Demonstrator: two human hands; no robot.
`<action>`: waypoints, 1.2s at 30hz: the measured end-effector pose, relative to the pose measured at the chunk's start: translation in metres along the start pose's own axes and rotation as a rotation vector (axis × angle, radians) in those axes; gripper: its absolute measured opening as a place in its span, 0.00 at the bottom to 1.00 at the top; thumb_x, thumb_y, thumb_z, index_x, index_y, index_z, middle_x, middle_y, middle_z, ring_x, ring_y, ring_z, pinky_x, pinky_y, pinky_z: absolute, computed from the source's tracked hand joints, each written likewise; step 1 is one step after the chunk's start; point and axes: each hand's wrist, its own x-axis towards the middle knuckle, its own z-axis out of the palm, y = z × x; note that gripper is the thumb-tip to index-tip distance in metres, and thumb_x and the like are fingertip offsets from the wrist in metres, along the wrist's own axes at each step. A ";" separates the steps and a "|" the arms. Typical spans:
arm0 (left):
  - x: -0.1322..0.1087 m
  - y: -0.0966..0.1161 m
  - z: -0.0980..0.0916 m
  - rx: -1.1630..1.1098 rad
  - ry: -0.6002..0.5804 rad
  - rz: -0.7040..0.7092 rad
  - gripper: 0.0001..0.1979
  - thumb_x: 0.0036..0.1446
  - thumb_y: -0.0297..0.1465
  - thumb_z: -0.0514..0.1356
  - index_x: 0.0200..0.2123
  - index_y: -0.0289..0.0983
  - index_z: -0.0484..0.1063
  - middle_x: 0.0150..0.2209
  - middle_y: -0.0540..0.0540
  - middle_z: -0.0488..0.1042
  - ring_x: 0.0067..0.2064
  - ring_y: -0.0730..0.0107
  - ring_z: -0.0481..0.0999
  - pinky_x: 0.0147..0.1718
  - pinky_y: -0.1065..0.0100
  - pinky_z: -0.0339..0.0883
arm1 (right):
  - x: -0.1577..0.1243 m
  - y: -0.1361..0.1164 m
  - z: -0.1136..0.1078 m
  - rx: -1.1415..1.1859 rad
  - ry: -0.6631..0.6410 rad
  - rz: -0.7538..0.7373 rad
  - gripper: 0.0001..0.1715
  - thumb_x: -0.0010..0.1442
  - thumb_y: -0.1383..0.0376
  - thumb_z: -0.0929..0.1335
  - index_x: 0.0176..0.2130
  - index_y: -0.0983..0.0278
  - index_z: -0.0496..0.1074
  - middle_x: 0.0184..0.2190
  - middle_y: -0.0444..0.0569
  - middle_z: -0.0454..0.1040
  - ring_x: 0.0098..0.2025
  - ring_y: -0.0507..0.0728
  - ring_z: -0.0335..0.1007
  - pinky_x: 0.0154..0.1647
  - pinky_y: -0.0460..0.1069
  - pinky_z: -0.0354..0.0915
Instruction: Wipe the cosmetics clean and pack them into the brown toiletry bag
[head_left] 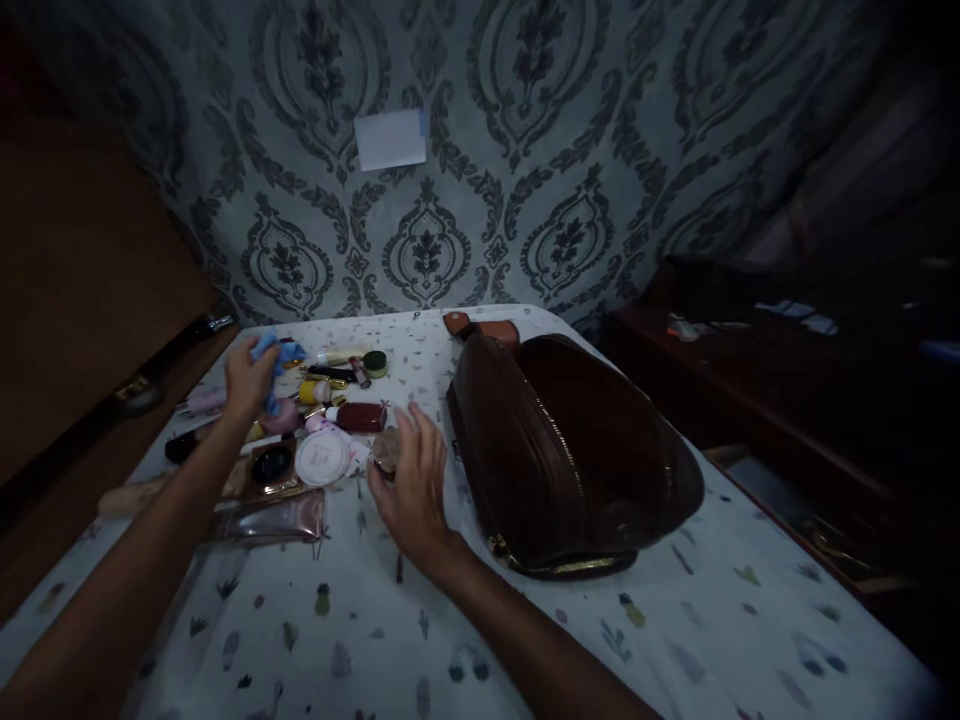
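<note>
Although the cloth (289,352) is crumpled, it's blue.

A bare, slim left forearm (142,565) at eight o'clock and right forearm (517,625) at six bear slender-fingered left hand (251,380) and right hand (416,495).

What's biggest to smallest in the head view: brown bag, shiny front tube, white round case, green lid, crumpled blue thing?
Brown bag
Shiny front tube
White round case
Green lid

Crumpled blue thing: unsure; the left hand partly hides it.

Apparently a blue cloth (289,352), partly hidden by the left hand (250,378), its forearm (142,570) cropped lower-left.
</note>
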 end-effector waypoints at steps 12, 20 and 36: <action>-0.159 0.054 0.049 -0.040 -0.529 0.542 0.19 0.67 0.39 0.51 0.57 0.40 0.69 0.52 0.39 0.72 0.54 0.57 0.71 0.55 0.56 0.66 | -0.008 0.035 0.020 -0.009 -0.196 0.189 0.22 0.57 0.68 0.65 0.52 0.68 0.67 0.45 0.60 0.77 0.50 0.66 0.73 0.53 0.61 0.68; -0.180 0.060 0.041 0.267 -0.381 0.543 0.21 0.69 0.42 0.49 0.59 0.41 0.66 0.44 0.41 0.69 0.45 0.59 0.73 0.41 0.62 0.70 | -0.013 0.034 0.013 0.104 -0.168 0.104 0.34 0.59 0.68 0.64 0.64 0.68 0.60 0.57 0.62 0.72 0.58 0.64 0.71 0.59 0.58 0.67; -0.179 0.055 0.025 0.341 -0.431 0.461 0.19 0.70 0.41 0.46 0.55 0.40 0.68 0.43 0.42 0.74 0.43 0.61 0.76 0.38 0.66 0.68 | -0.011 0.025 0.005 0.192 -0.190 0.121 0.19 0.50 0.65 0.70 0.44 0.65 0.70 0.40 0.53 0.75 0.43 0.61 0.72 0.47 0.57 0.70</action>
